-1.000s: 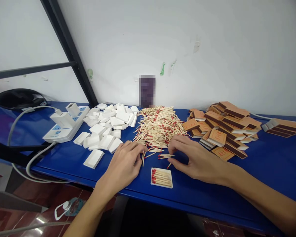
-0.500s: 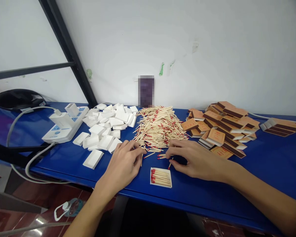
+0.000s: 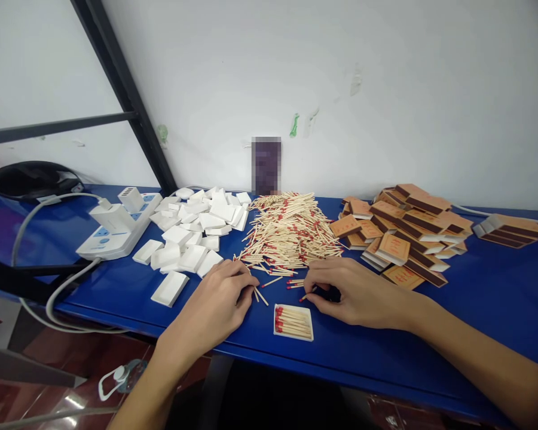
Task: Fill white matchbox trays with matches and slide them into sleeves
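A big heap of red-tipped matchsticks (image 3: 289,233) lies mid-table on the blue table (image 3: 475,298). In front of it sits a small white tray (image 3: 293,322) partly filled with matches. My left hand (image 3: 217,304) rests left of the tray, fingers curled and pinching a few matchsticks whose ends stick out toward the tray. My right hand (image 3: 354,292) lies right of the tray, thumb and fingers pinched on a matchstick at the table surface. A few loose matches (image 3: 296,282) lie between the hands.
Several empty white inner trays (image 3: 192,236) are piled at the left, next to a white power strip (image 3: 116,227) with plugs and grey cables. Orange-brown matchbox sleeves (image 3: 403,230) are heaped at the right, more (image 3: 511,230) at far right. A black metal frame (image 3: 125,89) leans left.
My left hand drew back toward me with a few matchsticks in its fingers. My right hand slid slightly down toward the tray, still pinching at the loose matches.
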Motion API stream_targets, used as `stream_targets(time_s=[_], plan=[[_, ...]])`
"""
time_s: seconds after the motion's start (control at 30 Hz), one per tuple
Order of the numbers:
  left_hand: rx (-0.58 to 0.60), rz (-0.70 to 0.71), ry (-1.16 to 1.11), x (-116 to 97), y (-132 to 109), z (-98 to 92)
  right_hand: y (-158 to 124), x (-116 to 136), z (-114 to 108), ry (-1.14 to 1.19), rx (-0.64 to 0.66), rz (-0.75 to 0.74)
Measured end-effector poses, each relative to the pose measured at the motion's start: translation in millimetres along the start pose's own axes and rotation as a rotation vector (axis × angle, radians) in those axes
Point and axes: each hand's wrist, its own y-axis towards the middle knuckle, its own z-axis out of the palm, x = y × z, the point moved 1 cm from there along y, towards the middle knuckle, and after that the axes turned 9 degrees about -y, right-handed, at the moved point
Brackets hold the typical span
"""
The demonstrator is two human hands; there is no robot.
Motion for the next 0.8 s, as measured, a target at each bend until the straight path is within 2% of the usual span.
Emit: stream_targets(time_s=[0.3, 0.57, 0.8], plan=[[0.106, -0.047, -0.067, -7, -5, -11.4, 2, -1, 5, -0.071, -0.064, 0.08], [0.037, 0.038, -0.009, -7, 4, 1.8, 1, -1, 4, -0.053, -0.043, 0.086], [0.002, 0.043, -0.007, -7, 9, 8.6, -1, 2, 0, 0.009, -0.019, 0.044]])
